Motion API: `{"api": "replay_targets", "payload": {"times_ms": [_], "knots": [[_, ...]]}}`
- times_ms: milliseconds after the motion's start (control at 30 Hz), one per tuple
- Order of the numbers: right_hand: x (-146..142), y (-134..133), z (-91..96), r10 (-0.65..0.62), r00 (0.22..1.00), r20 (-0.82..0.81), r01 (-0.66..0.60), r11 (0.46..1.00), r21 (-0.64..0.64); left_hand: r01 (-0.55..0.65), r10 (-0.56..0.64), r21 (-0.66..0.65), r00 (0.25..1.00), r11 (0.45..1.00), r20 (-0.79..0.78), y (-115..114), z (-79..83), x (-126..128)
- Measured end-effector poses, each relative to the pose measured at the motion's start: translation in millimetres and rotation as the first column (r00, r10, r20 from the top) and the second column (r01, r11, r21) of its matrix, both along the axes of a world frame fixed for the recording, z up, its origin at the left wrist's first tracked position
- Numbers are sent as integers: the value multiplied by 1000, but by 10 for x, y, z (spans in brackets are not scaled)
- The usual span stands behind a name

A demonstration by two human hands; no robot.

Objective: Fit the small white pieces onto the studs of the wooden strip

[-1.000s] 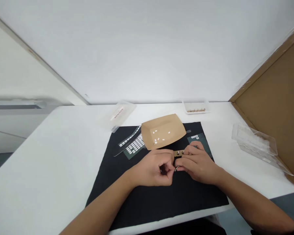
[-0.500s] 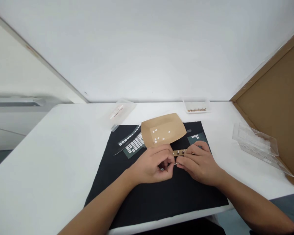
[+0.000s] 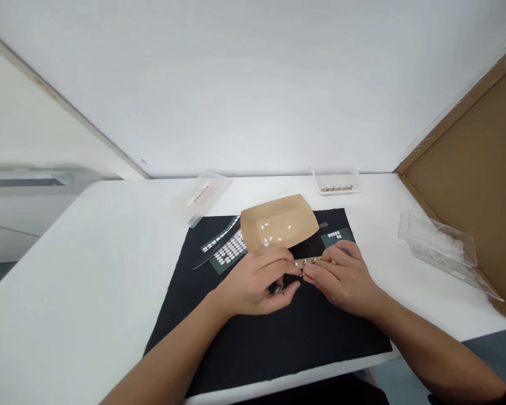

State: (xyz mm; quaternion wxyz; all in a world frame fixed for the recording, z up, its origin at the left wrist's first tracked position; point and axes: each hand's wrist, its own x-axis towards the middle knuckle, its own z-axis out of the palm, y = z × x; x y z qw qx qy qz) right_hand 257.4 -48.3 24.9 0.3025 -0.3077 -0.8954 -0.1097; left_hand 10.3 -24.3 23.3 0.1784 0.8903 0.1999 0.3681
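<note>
Both hands meet over the black mat [image 3: 244, 343] in the middle of the white table. My left hand [image 3: 255, 284] is curled, its thumb and fingers pinched on a small dark metal piece near its fingertips. My right hand [image 3: 341, 281] is closed on a narrow tan strip [image 3: 310, 261] studded with metal fittings, which pokes out leftward from its fingers. The fingertips of the two hands touch at the strip's near end. A brown paper tray [image 3: 278, 228] holding several small white pieces sits just behind the hands.
Dark green sheets with rows of white pieces [image 3: 227, 253] lie left of the tray, another green sheet [image 3: 335, 236] right of it. A clear lidded box [image 3: 200, 197] and a small clear tray of metal parts [image 3: 337, 185] stand at the back. A clear container [image 3: 441, 247] and cardboard panel [image 3: 480, 185] are at right.
Both hands have shifted slightly away from me, toward the paper tray. The left fingers have loosened a little around the small piece. The strip stays in the right hand.
</note>
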Motion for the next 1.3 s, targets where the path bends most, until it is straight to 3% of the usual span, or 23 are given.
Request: {"api": "replay_targets", "payload": {"times_ms": [400,733,1300], "knots": [[10,17,-29,-13,1000,20,12,1000,18,-50,50,33,999,998,18,12,7,48],[9,26,-21,-18,999,43,17,999,34,-124,158,271,982,955,-107,-47,38,42],[-19,8,-26,-30,999,36,30,1000,4,-112,123,174,991,978,-54,-26,-42,80]]}}
